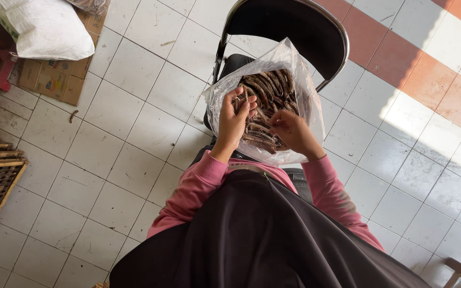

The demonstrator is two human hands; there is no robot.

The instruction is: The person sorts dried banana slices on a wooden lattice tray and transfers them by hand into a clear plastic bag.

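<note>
Both hands are working in the bag (300, 74): my left hand (234, 121) is pinching a pod (245, 97) standing upright, my right hand (293, 132) is curling closed just right of it.

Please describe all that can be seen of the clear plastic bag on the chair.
The clear plastic bag is thin, crinkled and open at the top. It stands on the seat of a black metal chair and is full of dark brown, long dried pods. The left hand and right hand both reach inside; the left holds a few pods.
</note>
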